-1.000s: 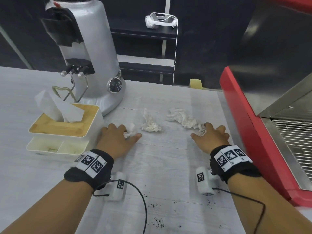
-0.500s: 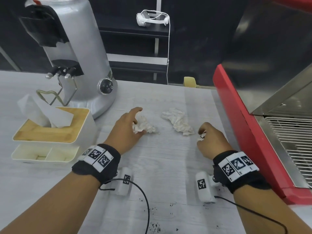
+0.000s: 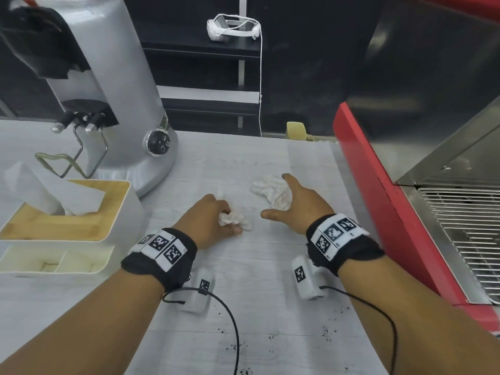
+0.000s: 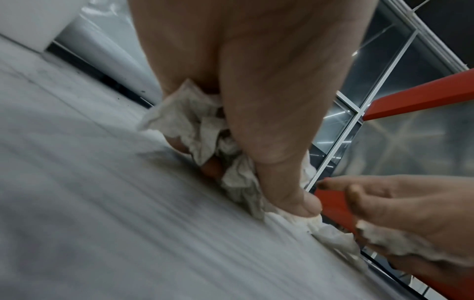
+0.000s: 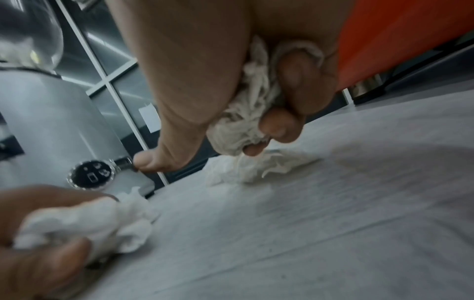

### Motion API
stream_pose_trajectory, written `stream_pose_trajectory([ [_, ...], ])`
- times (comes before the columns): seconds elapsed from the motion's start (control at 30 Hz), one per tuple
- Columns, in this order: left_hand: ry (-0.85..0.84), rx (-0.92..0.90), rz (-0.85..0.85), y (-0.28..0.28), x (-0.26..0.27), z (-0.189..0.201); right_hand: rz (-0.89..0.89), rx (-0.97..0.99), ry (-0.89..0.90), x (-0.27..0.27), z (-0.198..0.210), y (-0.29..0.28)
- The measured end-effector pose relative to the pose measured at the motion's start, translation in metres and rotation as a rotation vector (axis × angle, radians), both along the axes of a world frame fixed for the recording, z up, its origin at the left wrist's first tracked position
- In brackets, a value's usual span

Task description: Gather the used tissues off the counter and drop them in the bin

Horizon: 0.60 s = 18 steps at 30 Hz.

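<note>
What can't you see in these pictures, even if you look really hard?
- The bin: in no view.
- Which pieces the right hand grips: head view, hand covers the tissue; right wrist view blurs the rest.
- Tissue count in the left hand: fingers hide the wad.
- Grinder top: cut off.

A small crumpled white tissue wad [image 3: 233, 220] lies on the pale grey wood-grain worktop [image 3: 257, 269] near its middle, gripped between the curled fingers and thumb of the left hand [image 3: 209, 223]. At its two o'clock, a larger, longer crumpled white tissue [image 3: 270, 192] lies partly bunched under the right hand [image 3: 300, 209], one end trailing on the worktop.
</note>
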<state>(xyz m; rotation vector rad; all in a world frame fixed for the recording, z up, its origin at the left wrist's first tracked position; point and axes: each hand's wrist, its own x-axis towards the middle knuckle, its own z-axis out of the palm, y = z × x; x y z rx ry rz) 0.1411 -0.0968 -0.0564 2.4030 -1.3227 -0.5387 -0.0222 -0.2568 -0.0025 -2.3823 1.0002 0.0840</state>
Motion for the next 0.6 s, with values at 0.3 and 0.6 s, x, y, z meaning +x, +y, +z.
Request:
stream_pose_trajectory([
  [0.3,0.117,-0.249,0.132,0.023,-0.008,0.014,0.09,-0.075,0.166,0.03,-0.03,-0.008],
  [0.6,0.145,-0.453,0.264,0.029,-0.031,0.033,-0.131,0.036,-0.333,-0.009,-0.024,0.016],
])
